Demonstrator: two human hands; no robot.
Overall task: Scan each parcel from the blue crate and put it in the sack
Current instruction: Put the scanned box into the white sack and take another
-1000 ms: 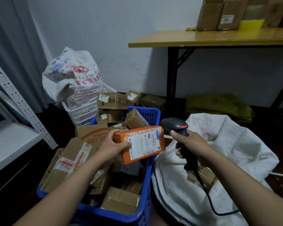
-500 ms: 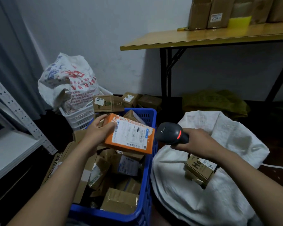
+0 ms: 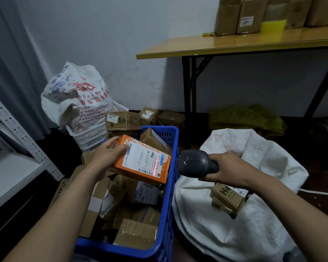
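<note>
**A scan that may miss, a parcel held by one end**

Low in the centre of the frame, the blue plastic crate (image 3: 171, 197) is crowded with brown parcels. At lower right the white woven sack (image 3: 254, 235) lies slumped, with a brown printed cardboard box (image 3: 228, 197) in its fold.

Above the crate, at mid frame, the left hand (image 3: 106, 157) grips the orange rectangular cardboard parcel (image 3: 142, 162) by its left end only, fingers curled over the far edge and thumb on the labelled face. The rest of the parcel overhangs the crate. A slip would probably drop it among unscanned parcels, where it could be missed or counted twice.

Just to the right, the right hand (image 3: 229, 168) is wrapped round the handle of the dark grey handheld barcode scanner (image 3: 195, 163). Its thin red scan line (image 3: 155, 165) falls near the label's right edge. It seems to catch only the end of the printed bars, so the read may fail.

The sack's mouth sags, so a tossed parcel could slide off the cloth onto the floor.

Farther back, in the upper centre, loose brown cardboard boxes (image 3: 122, 121) lie on the floor behind the crate, and a stray parcel could get mixed up with them.
</note>
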